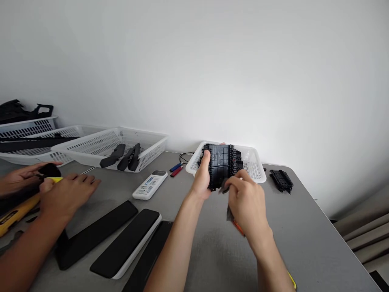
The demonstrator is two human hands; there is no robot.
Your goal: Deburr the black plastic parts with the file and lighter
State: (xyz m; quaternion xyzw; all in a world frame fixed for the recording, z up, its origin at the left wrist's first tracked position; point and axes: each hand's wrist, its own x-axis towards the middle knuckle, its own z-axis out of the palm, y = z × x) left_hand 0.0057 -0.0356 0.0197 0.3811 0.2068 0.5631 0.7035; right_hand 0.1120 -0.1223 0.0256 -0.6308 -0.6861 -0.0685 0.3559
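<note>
A: Module status?
B: Left hand (203, 178) clamped on black module (221, 164), held above table (304, 235); white basket (257, 156) at its 1 o'clock.
A: Right?
B: Right hand (247, 202) gripping orange-handled tool (238, 227), at module's 5 o'clock.

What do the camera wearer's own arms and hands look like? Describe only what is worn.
Both arms are bare to the picture's edge, and no sleeves show. The left hand and right hand wear no gloves, and no ring, watch or bracelet is visible. A yellow sliver beside the right arm is too cut off to identify.
</note>
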